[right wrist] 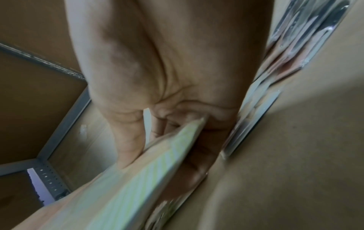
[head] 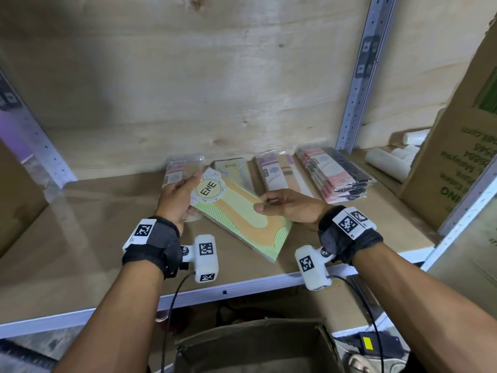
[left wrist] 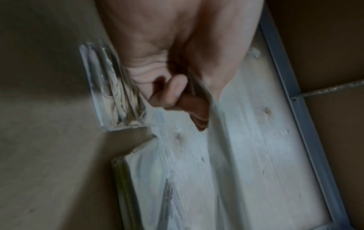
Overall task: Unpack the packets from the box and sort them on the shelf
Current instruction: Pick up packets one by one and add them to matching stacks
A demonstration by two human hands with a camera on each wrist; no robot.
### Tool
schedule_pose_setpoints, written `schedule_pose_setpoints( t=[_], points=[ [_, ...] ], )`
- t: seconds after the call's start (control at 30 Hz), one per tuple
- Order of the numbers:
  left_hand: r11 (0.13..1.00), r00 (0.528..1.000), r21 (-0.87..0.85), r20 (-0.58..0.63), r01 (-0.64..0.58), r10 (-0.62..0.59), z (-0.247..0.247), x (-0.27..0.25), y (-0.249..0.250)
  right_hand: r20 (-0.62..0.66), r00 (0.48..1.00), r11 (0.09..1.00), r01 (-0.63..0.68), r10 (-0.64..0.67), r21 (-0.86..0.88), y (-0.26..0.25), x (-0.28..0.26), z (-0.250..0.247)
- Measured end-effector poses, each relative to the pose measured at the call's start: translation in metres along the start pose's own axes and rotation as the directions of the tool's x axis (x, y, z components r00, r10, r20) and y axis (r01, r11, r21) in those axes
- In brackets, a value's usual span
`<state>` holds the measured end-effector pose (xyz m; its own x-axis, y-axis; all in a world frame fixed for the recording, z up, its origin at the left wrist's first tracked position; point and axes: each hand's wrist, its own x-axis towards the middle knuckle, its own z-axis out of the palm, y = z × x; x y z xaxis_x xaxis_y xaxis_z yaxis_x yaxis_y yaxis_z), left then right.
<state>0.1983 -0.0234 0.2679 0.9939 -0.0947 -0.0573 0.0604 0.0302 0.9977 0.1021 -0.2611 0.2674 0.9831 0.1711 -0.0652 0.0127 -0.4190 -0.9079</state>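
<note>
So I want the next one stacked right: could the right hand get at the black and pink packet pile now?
Probably not yet: the right hand grips the green ENE packet. The pile lies uncovered beside it.

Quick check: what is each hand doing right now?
Left hand: grips the top end of the green and orange packet.
Right hand: grips the same packet's right edge.
</note>
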Motion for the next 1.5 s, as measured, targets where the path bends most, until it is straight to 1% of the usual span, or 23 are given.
schedule_pose_setpoints(
  t=[0.07,0.17,0.23,0.3,0.37,0.43,0.5,0.57,0.63,0.67,0.77,0.8,0.87,0.9,0.93,1.0,1.03,1.1,1.17,1.27,1.37,1.5],
  points=[
    [0.998,1.0,-0.053,0.004,0.025,-0.024,-0.001,-0.002,0.0,0.004,1.0,1.0,0.012,-0.013,0.028,0.0,0.0,0.002],
    [0.998,0.999,-0.053,-0.024,0.03,-0.032,-0.005,-0.001,0.001,0.032,0.999,0.999,0.015,-0.016,0.028,-0.002,0.002,0.005],
    [1.0,0.998,-0.027,-0.061,0.016,-0.017,-0.007,0.0,0.001,0.038,0.999,1.0,0.01,-0.011,0.019,-0.001,0.004,0.007],
    [1.0,0.996,-0.006,-0.09,-0.022,0.021,-0.009,0.001,-0.001,0.03,1.0,1.0,-0.003,0.002,0.019,-0.001,0.007,0.007],
    [0.999,0.994,0.006,-0.098,-0.047,0.048,-0.01,0.001,-0.002,0.023,1.0,1.0,-0.012,0.012,0.018,0.0,0.01,0.006],
    [0.999,0.996,-0.001,-0.085,-0.034,0.034,-0.011,0.0,-0.002,-0.004,1.0,0.999,-0.016,0.016,0.038,0.0,0.014,0.006],
    [1.0,0.999,-0.028,-0.05,-0.013,0.012,-0.011,0.0,-0.002,-0.055,0.998,0.997,-0.018,0.022,0.073,0.0,0.018,0.006],
    [0.999,1.0,-0.032,0.012,-0.005,0.005,-0.01,-0.002,-0.002,-0.1,0.995,0.996,-0.021,0.029,0.082,0.0,0.022,0.007],
    [1.0,0.995,0.01,0.103,-0.012,0.011,-0.006,-0.008,-0.002,-0.125,0.991,0.993,-0.027,0.042,0.114,-0.002,0.026,0.009],
    [0.999,0.988,0.044,0.153,-0.011,0.004,-0.004,-0.011,-0.003,-0.145,0.988,0.988,-0.022,0.044,0.156,-0.002,0.028,0.01],
    [0.991,0.954,0.132,0.294,0.012,-0.05,0.006,-0.021,-0.004,-0.23,0.969,0.929,0.003,0.088,0.369,-0.005,0.035,0.018],
    [0.987,0.939,0.159,0.337,0.017,-0.071,0.009,-0.024,-0.005,-0.255,0.961,0.912,0.006,0.108,0.411,-0.006,0.036,0.02],
    [0.978,0.91,0.207,0.401,0.016,-0.1,0.012,-0.029,-0.006,-0.287,0.948,0.902,0.003,0.135,0.432,-0.009,0.039,0.023],
    [0.974,0.906,0.225,0.41,0.013,-0.106,0.013,-0.03,-0.006,-0.29,0.946,0.897,-0.002,0.145,0.443,-0.01,0.04,0.024],
    [0.971,0.911,0.241,0.398,0.008,-0.106,0.013,-0.03,-0.005,-0.287,0.945,0.888,-0.009,0.158,0.46,-0.011,0.041,0.025],
    [0.966,0.941,0.258,0.328,0.001,-0.088,0.013,-0.026,-0.005,-0.269,0.946,0.878,-0.03,0.179,0.479,-0.012,0.041,0.025],
    [0.966,0.956,0.26,0.284,0.001,-0.077,0.012,-0.023,-0.005,-0.265,0.947,0.893,-0.045,0.181,0.447,-0.012,0.04,0.025],
    [0.963,0.976,0.268,0.213,-0.004,-0.055,0.011,-0.018,-0.006,-0.263,0.948,0.94,-0.087,0.18,0.33,-0.012,0.041,0.023],
    [0.958,0.983,0.285,0.181,-0.014,-0.04,0.011,-0.014,-0.006,-0.27,0.945,0.966,-0.126,0.186,0.225,-0.011,0.044,0.021],
    [0.94,0.989,0.34,0.148,-0.034,-0.018,0.014,-0.01,-0.005,-0.31,0.934,0.981,-0.149,0.18,0.121,-0.01,0.05,0.017],
    [0.893,0.994,0.446,0.108,-0.066,0.019,0.019,-0.005,0.0,-0.367,0.914,0.985,-0.167,0.172,0.046,-0.012,0.054,0.013],
    [0.785,0.991,0.606,0.107,-0.127,0.077,0.03,-0.003,0.012,-0.391,0.9,0.975,-0.222,0.194,-0.025,-0.015,0.057,0.011]
  ],
)
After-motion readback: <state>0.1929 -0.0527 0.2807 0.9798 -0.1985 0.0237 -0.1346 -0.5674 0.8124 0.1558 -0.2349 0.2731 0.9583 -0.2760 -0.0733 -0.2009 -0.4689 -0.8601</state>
